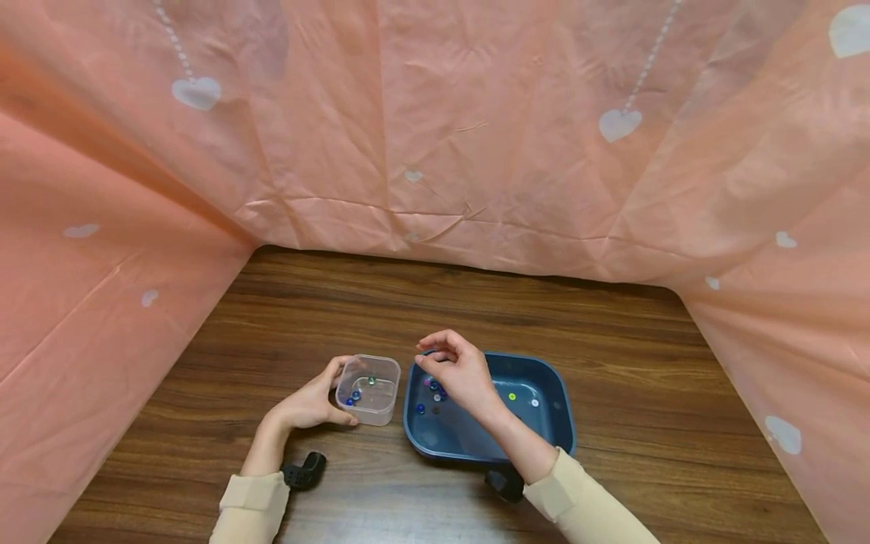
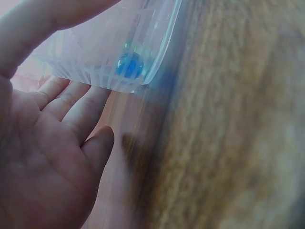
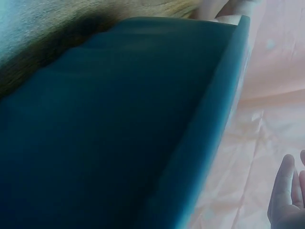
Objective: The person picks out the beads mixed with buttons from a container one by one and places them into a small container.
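My left hand (image 1: pixel 309 402) grips a clear plastic box (image 1: pixel 386 412), thumb at its near side and fingers at its far left. Inside lie a green marble (image 1: pixel 371 381) and blue marbles (image 1: pixel 356 395); a glassy blue marble (image 2: pixel 129 65) shows through the wall in the left wrist view. Over the left part of a dark blue basin (image 1: pixel 469 455) hangs my right hand (image 1: pixel 458 370). Its fingers are loosely bent, with a gap between thumb and forefinger and nothing visible there. Beneath it are several small blue, purple and pale pieces, partly hidden by the hand.
On the basin's right side lie a yellow button-like disc (image 1: pixel 512 397) and a white one (image 1: pixel 535 403). Both containers stand side by side on a dark wooden table (image 1: pixel 340 302). Pink cloth (image 1: pixel 442 151) with white hearts encloses the back and sides.
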`<state>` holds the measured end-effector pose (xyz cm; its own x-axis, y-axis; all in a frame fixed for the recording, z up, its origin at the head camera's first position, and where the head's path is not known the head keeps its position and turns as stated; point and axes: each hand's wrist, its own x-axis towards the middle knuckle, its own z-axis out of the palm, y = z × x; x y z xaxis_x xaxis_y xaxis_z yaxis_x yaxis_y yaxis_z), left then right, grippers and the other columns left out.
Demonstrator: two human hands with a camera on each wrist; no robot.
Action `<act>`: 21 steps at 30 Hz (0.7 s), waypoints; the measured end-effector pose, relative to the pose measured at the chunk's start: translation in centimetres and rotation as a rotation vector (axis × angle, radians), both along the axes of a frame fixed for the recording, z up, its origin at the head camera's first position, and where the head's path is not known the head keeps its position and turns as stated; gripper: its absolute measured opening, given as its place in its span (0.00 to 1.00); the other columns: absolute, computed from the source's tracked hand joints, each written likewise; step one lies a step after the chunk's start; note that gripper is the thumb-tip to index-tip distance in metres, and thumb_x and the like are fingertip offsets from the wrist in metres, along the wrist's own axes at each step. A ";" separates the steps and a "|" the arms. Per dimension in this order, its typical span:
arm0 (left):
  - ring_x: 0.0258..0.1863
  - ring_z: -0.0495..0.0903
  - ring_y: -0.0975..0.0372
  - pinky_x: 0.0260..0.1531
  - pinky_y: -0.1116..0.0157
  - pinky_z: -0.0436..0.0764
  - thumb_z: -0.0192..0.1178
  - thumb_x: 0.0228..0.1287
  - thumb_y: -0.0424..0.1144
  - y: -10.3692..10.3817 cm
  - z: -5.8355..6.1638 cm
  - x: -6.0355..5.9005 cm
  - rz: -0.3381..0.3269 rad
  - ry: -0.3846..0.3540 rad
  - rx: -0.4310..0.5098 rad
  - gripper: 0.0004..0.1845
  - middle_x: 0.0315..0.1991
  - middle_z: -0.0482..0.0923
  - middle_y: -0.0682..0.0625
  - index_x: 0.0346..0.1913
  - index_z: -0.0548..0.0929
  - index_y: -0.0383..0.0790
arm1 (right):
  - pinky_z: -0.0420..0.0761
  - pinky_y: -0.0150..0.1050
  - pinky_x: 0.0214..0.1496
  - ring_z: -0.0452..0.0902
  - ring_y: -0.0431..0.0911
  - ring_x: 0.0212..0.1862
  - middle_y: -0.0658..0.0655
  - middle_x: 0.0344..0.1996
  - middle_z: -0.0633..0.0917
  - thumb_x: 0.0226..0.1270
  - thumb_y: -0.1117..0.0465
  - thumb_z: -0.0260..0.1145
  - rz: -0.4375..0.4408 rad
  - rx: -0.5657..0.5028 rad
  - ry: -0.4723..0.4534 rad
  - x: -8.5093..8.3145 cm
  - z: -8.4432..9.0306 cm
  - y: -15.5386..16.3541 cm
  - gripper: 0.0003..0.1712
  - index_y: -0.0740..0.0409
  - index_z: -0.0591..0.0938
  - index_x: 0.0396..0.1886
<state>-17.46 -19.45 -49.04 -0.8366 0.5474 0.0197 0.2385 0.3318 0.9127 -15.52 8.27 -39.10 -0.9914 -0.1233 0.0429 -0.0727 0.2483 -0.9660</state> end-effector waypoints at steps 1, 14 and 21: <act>0.66 0.65 0.43 0.60 0.57 0.63 0.77 0.46 0.33 0.0 0.0 0.0 0.002 -0.001 0.000 0.49 0.67 0.64 0.34 0.67 0.57 0.38 | 0.80 0.38 0.38 0.83 0.46 0.40 0.57 0.44 0.86 0.60 0.64 0.71 0.000 0.000 -0.004 0.0 0.0 0.1 0.11 0.56 0.83 0.43; 0.67 0.65 0.43 0.61 0.49 0.60 0.77 0.46 0.33 0.1 -0.1 -0.1 -0.003 0.002 -0.004 0.48 0.68 0.64 0.35 0.67 0.57 0.38 | 0.79 0.36 0.38 0.82 0.47 0.40 0.57 0.42 0.87 0.60 0.64 0.72 -0.016 -0.020 -0.017 0.3 -0.7 0.5 0.12 0.59 0.83 0.44; 0.67 0.65 0.44 0.60 0.62 0.62 0.77 0.46 0.33 -0.1 -0.2 -0.1 0.000 -0.009 -0.001 0.48 0.68 0.64 0.35 0.67 0.57 0.39 | 0.78 0.34 0.36 0.82 0.47 0.39 0.56 0.42 0.87 0.59 0.66 0.72 -0.025 -0.006 -0.019 0.4 -1.3 0.7 0.12 0.58 0.83 0.43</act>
